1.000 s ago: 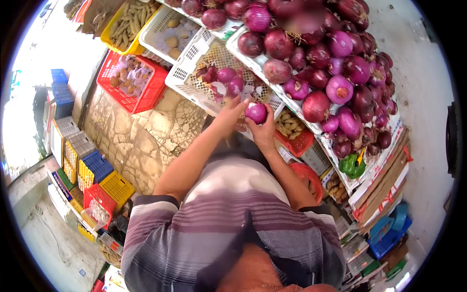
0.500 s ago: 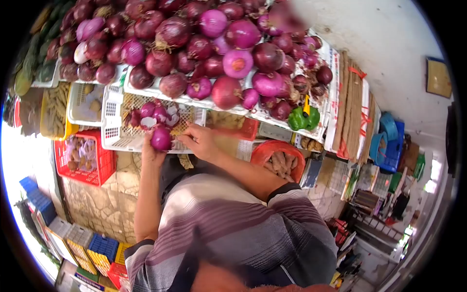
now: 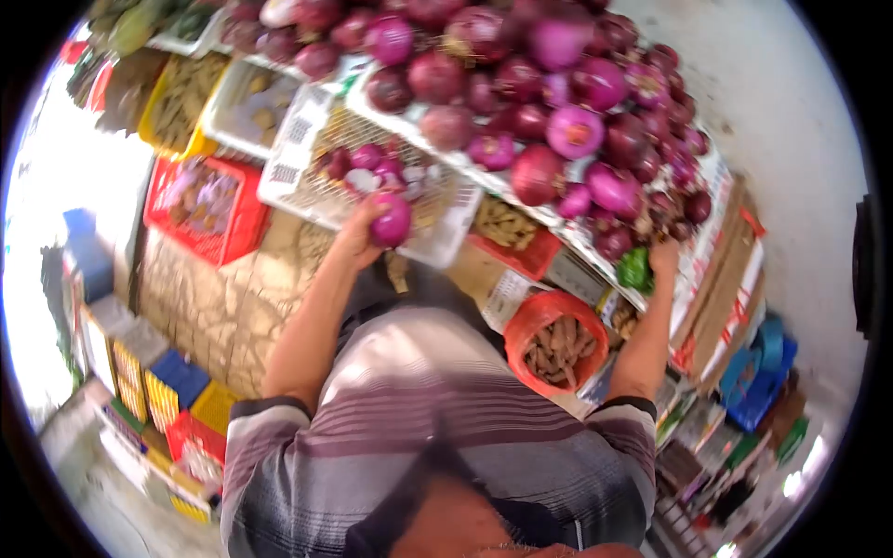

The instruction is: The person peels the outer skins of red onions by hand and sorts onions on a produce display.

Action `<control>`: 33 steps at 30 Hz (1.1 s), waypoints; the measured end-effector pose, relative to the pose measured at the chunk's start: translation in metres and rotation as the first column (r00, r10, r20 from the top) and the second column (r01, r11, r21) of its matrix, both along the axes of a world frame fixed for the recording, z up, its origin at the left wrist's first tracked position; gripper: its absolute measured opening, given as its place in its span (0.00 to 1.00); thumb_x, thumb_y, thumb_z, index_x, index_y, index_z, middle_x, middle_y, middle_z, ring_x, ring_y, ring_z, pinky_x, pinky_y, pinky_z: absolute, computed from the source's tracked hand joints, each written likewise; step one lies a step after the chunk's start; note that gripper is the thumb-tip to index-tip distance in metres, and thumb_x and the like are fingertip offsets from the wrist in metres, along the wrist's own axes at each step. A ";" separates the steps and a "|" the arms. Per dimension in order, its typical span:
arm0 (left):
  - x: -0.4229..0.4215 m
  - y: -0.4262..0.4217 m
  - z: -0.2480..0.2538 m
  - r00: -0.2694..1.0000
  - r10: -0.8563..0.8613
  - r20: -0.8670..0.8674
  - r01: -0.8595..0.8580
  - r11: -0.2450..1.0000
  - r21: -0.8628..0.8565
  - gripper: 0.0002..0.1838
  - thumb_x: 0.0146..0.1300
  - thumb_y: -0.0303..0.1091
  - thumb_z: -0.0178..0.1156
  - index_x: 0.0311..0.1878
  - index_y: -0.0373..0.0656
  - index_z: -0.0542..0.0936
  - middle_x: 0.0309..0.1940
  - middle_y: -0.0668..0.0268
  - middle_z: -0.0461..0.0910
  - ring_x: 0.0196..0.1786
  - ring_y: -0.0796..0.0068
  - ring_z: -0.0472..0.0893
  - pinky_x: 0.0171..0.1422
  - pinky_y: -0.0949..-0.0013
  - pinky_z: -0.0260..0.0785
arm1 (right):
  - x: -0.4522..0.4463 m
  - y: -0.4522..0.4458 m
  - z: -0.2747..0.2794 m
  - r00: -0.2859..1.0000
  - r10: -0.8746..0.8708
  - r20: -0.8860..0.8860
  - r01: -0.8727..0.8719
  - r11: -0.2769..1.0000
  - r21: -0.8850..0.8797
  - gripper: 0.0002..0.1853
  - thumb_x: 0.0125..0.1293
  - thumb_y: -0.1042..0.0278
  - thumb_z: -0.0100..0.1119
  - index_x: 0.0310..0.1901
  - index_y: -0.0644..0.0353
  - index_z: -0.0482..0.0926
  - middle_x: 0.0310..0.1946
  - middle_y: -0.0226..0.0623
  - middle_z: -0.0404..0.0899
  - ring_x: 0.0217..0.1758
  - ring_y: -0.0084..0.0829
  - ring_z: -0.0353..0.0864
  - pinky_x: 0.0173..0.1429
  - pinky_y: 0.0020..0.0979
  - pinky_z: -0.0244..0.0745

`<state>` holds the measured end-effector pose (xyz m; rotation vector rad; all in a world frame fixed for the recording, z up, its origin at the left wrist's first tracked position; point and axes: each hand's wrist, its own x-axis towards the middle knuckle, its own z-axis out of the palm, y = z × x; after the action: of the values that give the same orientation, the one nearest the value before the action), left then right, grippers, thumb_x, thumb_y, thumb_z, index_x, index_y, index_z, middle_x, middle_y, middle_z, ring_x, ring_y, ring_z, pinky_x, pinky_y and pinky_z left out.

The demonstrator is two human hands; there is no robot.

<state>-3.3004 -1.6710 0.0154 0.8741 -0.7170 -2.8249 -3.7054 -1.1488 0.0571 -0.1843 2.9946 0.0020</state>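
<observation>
A shiny, peeled purple onion [image 3: 392,220] sits in the grip of my left hand [image 3: 358,232], over the near edge of a white plastic basket [image 3: 302,197]. Inside that basket lie several purple onions [image 3: 370,158] and loose skins. My right hand [image 3: 664,255] reaches far right to the edge of the onion pile, beside a green bell pepper [image 3: 635,271]. Its fingers look closed and blurred, and what they hold is hidden. The large heap of red onions [image 3: 538,175] covers the white-lined stand in front of me.
A red basket [image 3: 244,216], a yellow basket [image 3: 200,142] of roots and a white tray [image 3: 223,110] stand at left. Below the stand are a red tray [image 3: 530,265] and an orange-red bucket [image 3: 523,321] of brown roots. Cardboard strips [image 3: 721,279] lie at right.
My right hand has left the onion and moved right to the bell pepper. A yellow-handled tool seen on the pepper before no longer shows. The left hand still holds the onion; the view has shifted.
</observation>
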 end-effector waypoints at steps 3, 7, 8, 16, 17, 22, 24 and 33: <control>0.003 -0.003 0.004 0.999 -0.035 0.039 0.038 0.997 -0.071 0.33 0.63 0.40 0.70 0.69 0.41 0.70 0.56 0.56 0.79 0.53 0.59 0.84 0.53 0.55 0.84 | -0.014 0.019 -0.019 0.998 -0.057 -0.003 0.054 0.958 -0.283 0.21 0.67 0.62 0.60 0.55 0.71 0.80 0.38 0.54 0.85 0.45 0.50 0.85 0.54 0.43 0.77; 0.006 -0.005 0.016 0.995 0.098 0.026 -0.099 0.994 0.050 0.35 0.64 0.41 0.72 0.69 0.42 0.68 0.58 0.58 0.79 0.56 0.62 0.83 0.54 0.57 0.84 | -0.036 0.052 -0.035 0.990 -0.045 -0.130 -0.019 0.890 -0.455 0.23 0.63 0.72 0.62 0.60 0.69 0.77 0.44 0.46 0.84 0.42 0.44 0.84 0.49 0.40 0.78; 0.009 -0.005 0.013 0.995 0.096 0.005 -0.096 0.993 0.071 0.36 0.64 0.41 0.72 0.70 0.42 0.68 0.58 0.59 0.79 0.56 0.62 0.83 0.54 0.58 0.84 | -0.034 0.054 -0.038 0.945 -0.043 -0.325 -0.146 0.833 -0.534 0.24 0.62 0.73 0.62 0.60 0.69 0.76 0.47 0.46 0.83 0.41 0.43 0.84 0.48 0.39 0.78; 0.013 0.005 0.022 0.987 -0.009 0.162 0.027 0.994 -0.109 0.41 0.57 0.40 0.75 0.70 0.40 0.64 0.54 0.57 0.78 0.48 0.65 0.83 0.40 0.60 0.80 | 0.079 -0.086 0.105 0.996 -0.094 -0.008 0.013 0.220 -0.975 0.17 0.68 0.78 0.59 0.58 0.64 0.74 0.40 0.40 0.80 0.36 0.30 0.82 0.42 0.30 0.80; 0.011 0.005 0.026 0.984 -0.013 0.178 0.036 0.991 -0.130 0.42 0.56 0.39 0.76 0.70 0.39 0.65 0.53 0.57 0.78 0.48 0.65 0.83 0.40 0.62 0.80 | 0.122 -0.131 0.106 0.997 -0.072 0.028 0.048 0.285 -0.957 0.17 0.70 0.76 0.59 0.59 0.63 0.74 0.40 0.39 0.80 0.36 0.28 0.81 0.42 0.28 0.80; 0.002 0.014 0.029 0.965 -0.097 0.244 0.175 0.930 -0.323 0.41 0.54 0.37 0.77 0.67 0.35 0.67 0.52 0.56 0.80 0.47 0.68 0.82 0.42 0.67 0.79 | 0.244 -0.272 0.058 0.817 0.572 0.067 -0.332 0.563 -0.757 0.13 0.70 0.64 0.62 0.50 0.62 0.80 0.41 0.46 0.83 0.40 0.43 0.83 0.48 0.40 0.78; 0.000 0.015 0.033 0.943 -0.152 0.297 0.262 0.889 -0.376 0.41 0.53 0.38 0.77 0.66 0.33 0.68 0.50 0.56 0.81 0.46 0.69 0.82 0.43 0.67 0.79 | 0.257 -0.301 0.041 0.723 0.681 0.117 -0.397 0.548 -0.736 0.12 0.67 0.68 0.62 0.50 0.60 0.79 0.39 0.47 0.82 0.40 0.49 0.82 0.45 0.44 0.77; 0.001 0.011 0.069 0.866 -0.175 0.468 0.438 0.719 -0.540 0.36 0.52 0.42 0.78 0.59 0.30 0.76 0.40 0.57 0.84 0.38 0.74 0.81 0.38 0.70 0.75 | 0.266 -0.336 0.009 0.578 0.816 -0.028 -0.612 0.411 -0.676 0.11 0.64 0.71 0.62 0.48 0.58 0.77 0.39 0.47 0.82 0.41 0.52 0.83 0.44 0.49 0.77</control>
<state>-3.2989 -1.6602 0.0842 1.2617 -1.9029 -2.3355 -3.4398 -1.4843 0.0659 -1.4158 2.2024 -0.8564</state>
